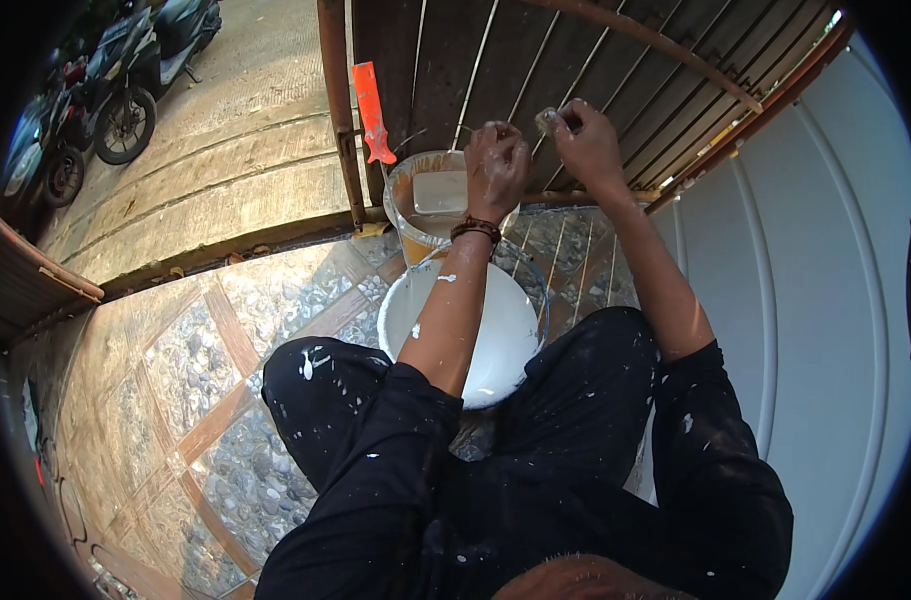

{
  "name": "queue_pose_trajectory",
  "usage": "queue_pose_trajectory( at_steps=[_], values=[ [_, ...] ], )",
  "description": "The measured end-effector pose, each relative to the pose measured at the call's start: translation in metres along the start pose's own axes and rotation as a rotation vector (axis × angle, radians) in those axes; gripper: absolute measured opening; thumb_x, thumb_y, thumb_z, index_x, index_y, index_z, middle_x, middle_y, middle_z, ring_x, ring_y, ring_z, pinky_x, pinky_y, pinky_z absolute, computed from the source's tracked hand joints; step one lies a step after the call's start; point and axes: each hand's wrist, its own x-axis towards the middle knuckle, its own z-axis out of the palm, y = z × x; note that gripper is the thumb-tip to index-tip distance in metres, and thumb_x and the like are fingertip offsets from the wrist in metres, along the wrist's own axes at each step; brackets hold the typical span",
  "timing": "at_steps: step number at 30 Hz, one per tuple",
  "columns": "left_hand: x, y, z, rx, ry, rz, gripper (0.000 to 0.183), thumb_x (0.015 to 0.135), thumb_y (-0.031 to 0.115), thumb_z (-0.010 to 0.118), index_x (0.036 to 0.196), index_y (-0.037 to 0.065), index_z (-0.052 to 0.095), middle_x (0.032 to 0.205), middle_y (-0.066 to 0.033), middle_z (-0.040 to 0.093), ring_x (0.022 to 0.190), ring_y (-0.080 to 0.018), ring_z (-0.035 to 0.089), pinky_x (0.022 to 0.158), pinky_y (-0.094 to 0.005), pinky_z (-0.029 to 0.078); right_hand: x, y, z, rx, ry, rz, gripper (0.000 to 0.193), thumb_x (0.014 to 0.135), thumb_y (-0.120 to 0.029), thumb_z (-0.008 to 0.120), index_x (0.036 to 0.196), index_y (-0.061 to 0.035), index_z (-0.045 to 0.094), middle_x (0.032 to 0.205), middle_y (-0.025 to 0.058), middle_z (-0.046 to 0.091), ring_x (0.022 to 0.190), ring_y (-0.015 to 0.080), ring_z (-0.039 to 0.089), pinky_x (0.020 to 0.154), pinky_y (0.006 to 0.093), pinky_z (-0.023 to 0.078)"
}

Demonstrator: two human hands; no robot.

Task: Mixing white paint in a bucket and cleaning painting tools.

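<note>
Both hands are raised in front of the dark slatted gate, above two buckets. My left hand, smeared with white, is closed with curled fingers over the yellowish bucket's edge; whatever it may hold is hidden. To its right, my right hand pinches a small pale lump between thumb and fingers. The yellowish bucket contains murky liquid and a pale rectangular tub. Between my knees, partly covered by my left forearm, stands a white bucket with a white inside.
An orange-red flat tool handle stands upright against the gate. A white ribbed panel rises on the right. Patterned tiles cover the floor at left, and motorcycles are parked beyond the gate's rusty post.
</note>
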Motion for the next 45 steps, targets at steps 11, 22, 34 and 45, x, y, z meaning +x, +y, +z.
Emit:
queue_pose_trajectory(
  at_steps=[11,22,34,45],
  values=[
    [-0.014,-0.058,-0.036,2.194,-0.380,0.806,0.053,0.088,0.022,0.062,0.140,0.012,0.056,0.164,-0.0145,0.022,0.152,-0.0421,0.016,0.122,-0.0599,0.012,0.006,0.065,-0.026,-0.054,0.108,-0.041,0.022,0.087,-0.021,0.069,0.095,-0.0008,0.066,0.089,0.0190,0.067,0.085,0.0380,0.067,0.074,0.0444,0.053],
    [-0.010,-0.065,-0.036,2.185,-0.445,0.658,0.066,0.089,0.020,0.060,0.153,0.013,0.043,0.166,-0.0157,0.020,0.153,-0.0483,-0.005,0.119,-0.0657,-0.009,0.005,0.065,-0.016,-0.272,-0.015,-0.199,0.022,0.087,-0.020,0.068,0.104,-0.0059,0.066,0.104,0.0158,0.062,0.092,0.0392,0.065,0.079,0.0474,0.054],
    [-0.022,-0.073,-0.046,2.436,-0.419,0.768,0.066,0.089,0.016,0.055,0.154,0.015,0.042,0.163,-0.0187,0.027,0.155,-0.0421,-0.007,0.121,-0.0650,-0.007,-0.001,0.061,-0.021,-0.512,-0.445,-0.316,0.020,0.087,-0.021,0.069,0.101,-0.0072,0.068,0.104,0.0112,0.063,0.093,0.0355,0.068,0.078,0.0482,0.056],
    [-0.027,-0.083,-0.057,2.353,-0.491,0.530,0.061,0.095,0.022,0.052,0.154,0.016,0.038,0.165,-0.0151,0.024,0.155,-0.0392,0.001,0.125,-0.0582,-0.002,0.009,0.052,-0.008,-0.741,-0.580,-0.174,0.023,0.081,-0.017,0.068,0.100,-0.0058,0.072,0.105,0.0169,0.070,0.097,0.0364,0.070,0.083,0.0468,0.058]
  ],
)
